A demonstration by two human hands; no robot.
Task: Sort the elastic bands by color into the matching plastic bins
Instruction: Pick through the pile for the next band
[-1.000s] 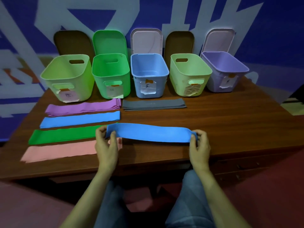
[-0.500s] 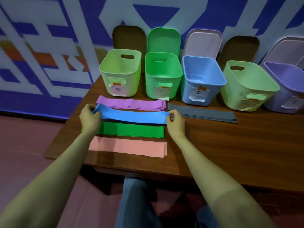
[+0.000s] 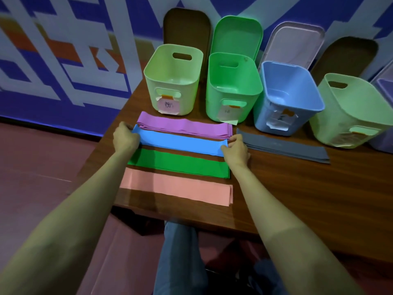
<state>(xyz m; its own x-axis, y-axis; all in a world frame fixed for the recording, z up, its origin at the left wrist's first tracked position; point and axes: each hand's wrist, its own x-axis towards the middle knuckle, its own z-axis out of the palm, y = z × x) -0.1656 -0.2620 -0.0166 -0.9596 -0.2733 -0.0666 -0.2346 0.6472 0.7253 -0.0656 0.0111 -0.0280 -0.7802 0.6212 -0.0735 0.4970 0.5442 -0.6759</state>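
A blue elastic band (image 3: 180,142) lies stretched flat on the wooden table (image 3: 297,188). My left hand (image 3: 125,138) pinches its left end and my right hand (image 3: 235,149) pinches its right end. Behind it lies a stack of purple bands (image 3: 182,125). In front of it lie a green band stack (image 3: 180,162) and a pink band stack (image 3: 176,188). A grey band stack (image 3: 282,145) lies to the right. Along the back stand a pale green bin (image 3: 173,79), a green bin (image 3: 232,86), a blue bin (image 3: 287,96), another pale green bin (image 3: 348,109) and a purple bin (image 3: 386,86) at the frame's right edge.
Bin lids lean upright against the patterned wall behind the bins, among them a green lid (image 3: 236,35) and a pale lid (image 3: 295,41). The table's left edge runs just beside my left hand. My knees are under the table's front edge.
Both hands carried the blue band from the table's front to the left, then set it down between the purple and green stacks. My view swung left.
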